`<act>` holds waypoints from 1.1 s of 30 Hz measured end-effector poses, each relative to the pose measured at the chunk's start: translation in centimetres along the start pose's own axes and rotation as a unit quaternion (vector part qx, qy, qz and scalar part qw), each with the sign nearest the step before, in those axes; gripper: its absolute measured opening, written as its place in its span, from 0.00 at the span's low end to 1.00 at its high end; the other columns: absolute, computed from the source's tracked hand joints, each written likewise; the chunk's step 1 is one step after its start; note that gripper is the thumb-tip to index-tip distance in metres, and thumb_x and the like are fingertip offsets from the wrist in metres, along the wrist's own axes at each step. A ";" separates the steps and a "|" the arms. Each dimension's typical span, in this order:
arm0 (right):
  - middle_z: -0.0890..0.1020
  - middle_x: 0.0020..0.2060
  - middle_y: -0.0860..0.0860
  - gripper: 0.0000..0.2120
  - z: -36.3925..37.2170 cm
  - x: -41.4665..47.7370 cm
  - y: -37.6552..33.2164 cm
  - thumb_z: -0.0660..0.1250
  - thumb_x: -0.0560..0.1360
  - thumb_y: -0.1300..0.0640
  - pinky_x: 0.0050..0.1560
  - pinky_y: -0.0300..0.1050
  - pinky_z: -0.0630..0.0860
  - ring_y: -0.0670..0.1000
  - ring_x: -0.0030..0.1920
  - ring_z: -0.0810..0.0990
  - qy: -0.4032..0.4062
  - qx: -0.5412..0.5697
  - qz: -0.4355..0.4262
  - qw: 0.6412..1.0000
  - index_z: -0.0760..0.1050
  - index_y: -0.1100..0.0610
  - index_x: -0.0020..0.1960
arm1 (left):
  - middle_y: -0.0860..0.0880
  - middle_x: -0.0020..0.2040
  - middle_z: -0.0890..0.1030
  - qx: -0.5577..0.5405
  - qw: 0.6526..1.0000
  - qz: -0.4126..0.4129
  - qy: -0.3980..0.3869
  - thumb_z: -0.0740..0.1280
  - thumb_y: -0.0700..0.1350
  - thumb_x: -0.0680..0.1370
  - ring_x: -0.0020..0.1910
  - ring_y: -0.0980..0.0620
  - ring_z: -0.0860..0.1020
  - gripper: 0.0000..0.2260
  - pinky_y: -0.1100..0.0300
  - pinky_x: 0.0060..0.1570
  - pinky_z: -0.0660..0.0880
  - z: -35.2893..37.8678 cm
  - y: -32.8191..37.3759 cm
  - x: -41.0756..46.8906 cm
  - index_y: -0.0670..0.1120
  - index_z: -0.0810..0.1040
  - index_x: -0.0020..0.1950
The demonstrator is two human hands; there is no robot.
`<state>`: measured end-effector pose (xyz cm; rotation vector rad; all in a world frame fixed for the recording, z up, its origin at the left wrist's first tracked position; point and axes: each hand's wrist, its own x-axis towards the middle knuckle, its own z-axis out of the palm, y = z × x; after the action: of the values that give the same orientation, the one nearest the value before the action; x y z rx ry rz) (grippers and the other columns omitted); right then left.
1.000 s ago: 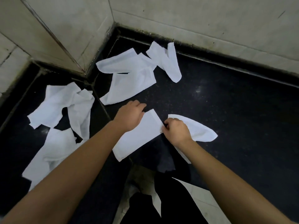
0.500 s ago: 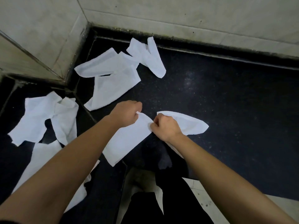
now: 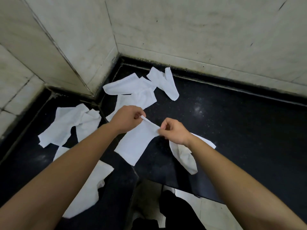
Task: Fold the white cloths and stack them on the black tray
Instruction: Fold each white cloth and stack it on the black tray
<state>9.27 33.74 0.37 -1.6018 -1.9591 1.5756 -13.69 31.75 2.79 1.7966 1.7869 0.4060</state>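
The left hand (image 3: 127, 117) pinches one top corner of a flat white cloth (image 3: 136, 144). The right hand (image 3: 174, 131) pinches the other top corner. The cloth is stretched between them over the shiny black stone worktop (image 3: 232, 130). More crumpled white cloths (image 3: 137, 90) lie near the wall corner and off to the left.

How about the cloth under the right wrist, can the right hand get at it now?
Probably yes, once freed: the right hand pinches a corner of the held cloth. The cloth under the wrist lies close, covered only partly by that forearm.
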 end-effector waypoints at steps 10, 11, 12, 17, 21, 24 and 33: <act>0.83 0.42 0.45 0.15 -0.8 -1.3 -3.5 0.72 0.76 0.55 0.55 0.47 0.80 0.45 0.43 0.82 0.033 -0.098 -0.107 0.989 0.78 0.51 0.62 | 0.57 0.41 0.80 0.008 0.998 -0.013 0.057 0.73 0.46 0.75 0.41 0.59 0.78 0.02 0.60 0.44 0.74 -2.8 -0.5 -3.4 0.53 0.82 0.44; 0.82 0.44 0.45 0.19 -1.3 -1.5 -4.5 0.71 0.77 0.54 0.55 0.44 0.78 0.45 0.44 0.80 0.049 -0.134 -0.131 0.981 0.76 0.51 0.67 | 0.57 0.41 0.79 0.003 0.996 -0.013 0.084 0.73 0.46 0.75 0.41 0.59 0.77 0.01 0.60 0.45 0.74 -3.3 -0.3 -3.6 0.52 0.82 0.45; 0.82 0.46 0.45 0.19 -1.9 -1.6 -5.5 0.70 0.78 0.54 0.55 0.43 0.78 0.45 0.45 0.80 0.073 -0.164 -0.159 0.971 0.76 0.52 0.68 | 0.57 0.40 0.78 -0.008 0.993 -0.013 0.116 0.73 0.45 0.75 0.40 0.59 0.77 0.01 0.61 0.45 0.73 -3.9 0.0 -3.7 0.51 0.83 0.46; 0.81 0.43 0.48 0.06 -3.8 -2.7 -9.8 0.68 0.78 0.56 0.47 0.39 0.74 0.44 0.40 0.76 0.223 -0.229 -0.339 0.885 0.83 0.54 0.53 | 0.61 0.36 0.75 -0.079 0.953 0.022 0.291 0.72 0.40 0.75 0.34 0.64 0.76 0.04 0.73 0.40 0.69 -6.9 3.1 -4.9 0.47 0.83 0.47; 0.81 0.44 0.48 0.03 -3.0 -4.3 -9.0 0.69 0.75 0.59 0.43 0.35 0.74 0.46 0.39 0.78 0.251 -0.218 -0.410 0.849 0.81 0.56 0.48 | 0.58 0.41 0.75 -0.034 0.937 0.088 0.337 0.71 0.36 0.73 0.39 0.64 0.74 0.05 0.75 0.43 0.67 -5.5 3.2 -7.7 0.43 0.81 0.48; 0.80 0.45 0.49 0.04 -0.5 -5.0 -4.9 0.65 0.74 0.58 0.40 0.42 0.77 0.50 0.39 0.79 0.190 -0.251 -0.396 0.863 0.79 0.57 0.46 | 0.51 0.45 0.79 0.013 0.948 0.090 0.304 0.71 0.35 0.71 0.44 0.55 0.76 0.08 0.65 0.43 0.72 -0.8 1.1 -10.6 0.44 0.80 0.48; 0.81 0.54 0.57 0.07 8.5 -7.5 9.3 0.66 0.74 0.63 0.48 0.53 0.80 0.60 0.50 0.79 -0.053 -0.358 -0.253 0.897 0.80 0.60 0.52 | 0.50 0.41 0.81 0.112 0.986 0.072 0.104 0.73 0.36 0.69 0.38 0.49 0.78 0.06 0.58 0.31 0.77 15.3 -4.8 -19.0 0.45 0.82 0.42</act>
<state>12.48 21.52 -7.07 -1.0034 -2.9191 0.7835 -9.88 10.10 -8.79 2.1147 1.9129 0.4804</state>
